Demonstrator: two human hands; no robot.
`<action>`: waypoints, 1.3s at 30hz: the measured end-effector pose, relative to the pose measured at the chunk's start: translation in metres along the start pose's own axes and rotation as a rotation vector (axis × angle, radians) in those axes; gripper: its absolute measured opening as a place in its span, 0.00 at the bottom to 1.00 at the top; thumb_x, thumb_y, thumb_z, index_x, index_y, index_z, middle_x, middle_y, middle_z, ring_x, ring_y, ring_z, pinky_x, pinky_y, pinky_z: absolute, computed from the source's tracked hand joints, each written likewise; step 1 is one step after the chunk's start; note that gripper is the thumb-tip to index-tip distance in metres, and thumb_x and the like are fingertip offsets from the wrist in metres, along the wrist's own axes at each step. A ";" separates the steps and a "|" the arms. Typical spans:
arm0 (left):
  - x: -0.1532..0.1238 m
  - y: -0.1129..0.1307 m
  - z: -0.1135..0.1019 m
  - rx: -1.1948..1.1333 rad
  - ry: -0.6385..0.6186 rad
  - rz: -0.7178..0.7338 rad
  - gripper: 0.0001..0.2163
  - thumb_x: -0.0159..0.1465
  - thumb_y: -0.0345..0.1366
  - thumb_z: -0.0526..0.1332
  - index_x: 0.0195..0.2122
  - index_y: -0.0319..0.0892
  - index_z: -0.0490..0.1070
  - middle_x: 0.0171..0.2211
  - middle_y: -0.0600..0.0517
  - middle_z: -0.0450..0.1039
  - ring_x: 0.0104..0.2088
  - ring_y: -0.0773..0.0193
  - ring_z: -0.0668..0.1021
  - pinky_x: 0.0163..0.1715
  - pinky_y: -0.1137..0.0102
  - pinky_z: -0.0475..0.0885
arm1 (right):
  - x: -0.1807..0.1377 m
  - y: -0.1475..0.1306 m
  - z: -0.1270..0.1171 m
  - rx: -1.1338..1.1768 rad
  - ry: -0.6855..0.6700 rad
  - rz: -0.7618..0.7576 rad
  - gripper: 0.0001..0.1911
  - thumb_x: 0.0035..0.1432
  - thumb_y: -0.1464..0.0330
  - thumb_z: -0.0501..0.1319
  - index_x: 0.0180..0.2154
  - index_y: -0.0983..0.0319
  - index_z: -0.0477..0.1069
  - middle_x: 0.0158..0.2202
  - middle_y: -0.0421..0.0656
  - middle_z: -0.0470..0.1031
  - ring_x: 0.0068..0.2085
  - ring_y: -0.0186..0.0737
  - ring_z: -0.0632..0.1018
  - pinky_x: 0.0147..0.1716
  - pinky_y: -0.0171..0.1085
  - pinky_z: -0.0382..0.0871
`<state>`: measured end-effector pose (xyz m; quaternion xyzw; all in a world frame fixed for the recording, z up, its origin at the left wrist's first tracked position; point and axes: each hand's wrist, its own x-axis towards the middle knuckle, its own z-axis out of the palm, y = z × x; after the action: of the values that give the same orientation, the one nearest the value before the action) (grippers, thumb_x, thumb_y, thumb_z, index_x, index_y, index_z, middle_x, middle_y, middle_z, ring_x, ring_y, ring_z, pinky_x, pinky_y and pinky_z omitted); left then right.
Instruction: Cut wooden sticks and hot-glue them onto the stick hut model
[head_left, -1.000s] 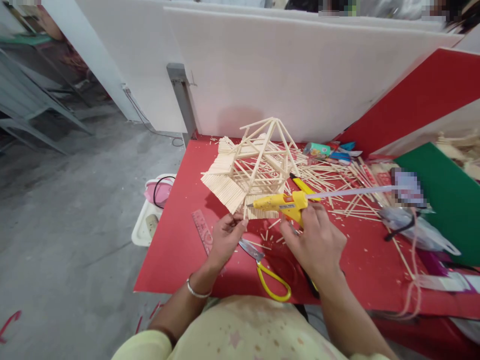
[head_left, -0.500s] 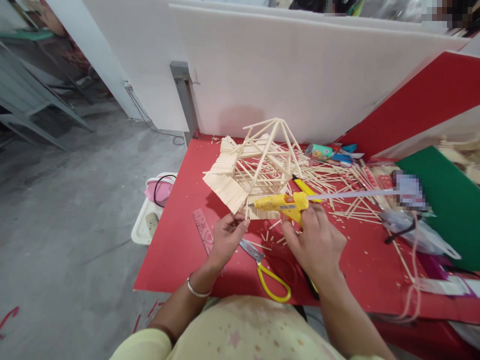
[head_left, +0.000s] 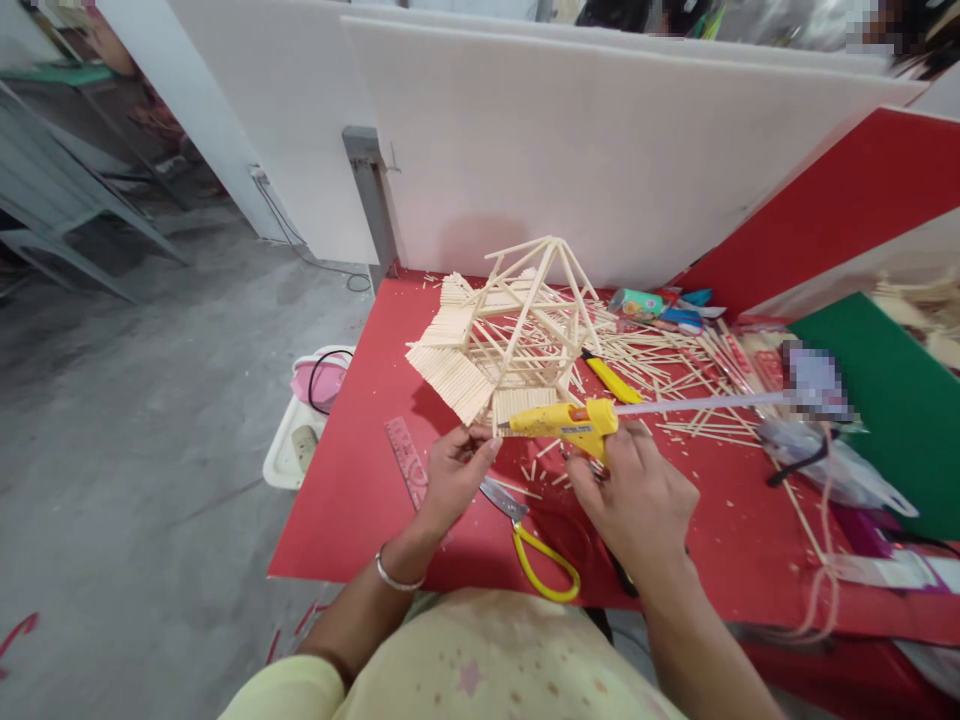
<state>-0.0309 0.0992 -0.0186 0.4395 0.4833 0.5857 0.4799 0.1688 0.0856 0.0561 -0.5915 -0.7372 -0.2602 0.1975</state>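
Observation:
My right hand [head_left: 637, 495] is closed round a yellow glue gun [head_left: 564, 421] with a long clear glue stick [head_left: 697, 403] trailing to the right. Its nozzle points left at a small stick panel [head_left: 517, 403] at the front of a wooden stick house frame [head_left: 510, 325]. My left hand [head_left: 454, 470] pinches the panel's lower left corner, fingertips right under the nozzle. The frame stands on a red table [head_left: 352, 500].
Yellow-handled scissors [head_left: 529, 545] lie between my hands, a pink ruler [head_left: 406, 462] to the left. A yellow utility knife [head_left: 611, 378], several loose sticks [head_left: 675, 360], a plastic bag [head_left: 832, 455] and a green sheet [head_left: 892, 400] lie right. White boards [head_left: 600, 150] stand behind.
The glue gun has dropped slightly and its nozzle has come closer to my left fingertips at the panel's lower edge. My left hand has barely moved.

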 end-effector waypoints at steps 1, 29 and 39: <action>0.000 0.000 0.000 0.000 0.002 0.008 0.12 0.60 0.43 0.68 0.30 0.39 0.75 0.23 0.55 0.69 0.23 0.71 0.68 0.24 0.75 0.65 | 0.000 0.000 0.000 0.006 0.000 -0.001 0.18 0.63 0.58 0.59 0.45 0.66 0.71 0.46 0.51 0.79 0.32 0.39 0.77 0.28 0.36 0.59; -0.005 0.009 -0.005 0.136 -0.064 0.116 0.13 0.68 0.40 0.59 0.28 0.40 0.73 0.24 0.52 0.69 0.26 0.67 0.71 0.28 0.72 0.65 | 0.016 -0.004 0.011 0.033 0.045 0.036 0.16 0.63 0.59 0.59 0.45 0.66 0.71 0.46 0.51 0.78 0.32 0.39 0.75 0.28 0.36 0.58; -0.005 0.003 -0.004 0.184 -0.035 0.133 0.11 0.67 0.41 0.61 0.32 0.41 0.75 0.24 0.53 0.68 0.25 0.67 0.69 0.27 0.72 0.64 | 0.006 -0.002 0.004 0.062 -0.001 0.022 0.15 0.63 0.58 0.58 0.43 0.64 0.71 0.44 0.50 0.78 0.33 0.39 0.76 0.29 0.36 0.60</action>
<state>-0.0345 0.0939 -0.0159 0.5229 0.4962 0.5617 0.4060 0.1656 0.0923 0.0564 -0.5933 -0.7385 -0.2347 0.2181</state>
